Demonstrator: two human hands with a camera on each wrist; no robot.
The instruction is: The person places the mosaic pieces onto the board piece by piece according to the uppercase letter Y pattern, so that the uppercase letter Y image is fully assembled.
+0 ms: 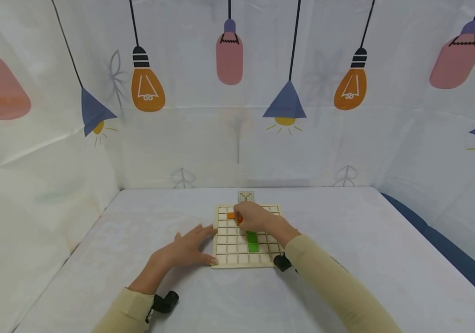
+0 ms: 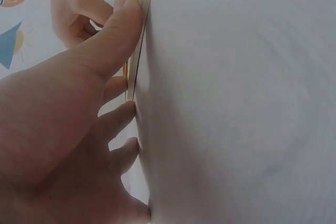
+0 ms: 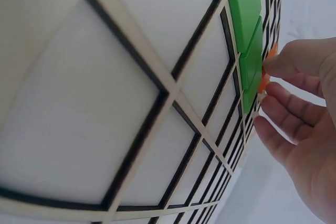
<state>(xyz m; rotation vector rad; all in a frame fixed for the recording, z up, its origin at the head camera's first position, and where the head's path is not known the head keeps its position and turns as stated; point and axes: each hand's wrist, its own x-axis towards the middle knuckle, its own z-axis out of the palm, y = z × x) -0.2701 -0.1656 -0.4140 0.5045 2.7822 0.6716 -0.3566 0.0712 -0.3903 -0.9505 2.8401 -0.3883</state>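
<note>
A wooden grid board (image 1: 243, 266) with raised dividers lies flat on the white table. My left hand (image 1: 185, 249) rests along its left edge, thumb at the near corner and fingers spread against the side. Over the far part of the board, my right hand (image 1: 256, 217) pinches an orange tile (image 1: 239, 220) between thumb and fingers. Another orange tile (image 1: 231, 215) sits in a cell just left of those fingertips. Green tiles (image 1: 252, 242) form a column nearer to me, seen large in the right wrist view as green tiles (image 3: 245, 9). My right hand hides some cells.
A small card (image 1: 245, 195) with a gridded coloured pattern lies beyond the board's far edge. The white table (image 1: 137, 222) extends on both sides. A white curtain (image 1: 195, 138) printed with lamps hangs behind, with dark blue cloth (image 1: 441, 240) at right.
</note>
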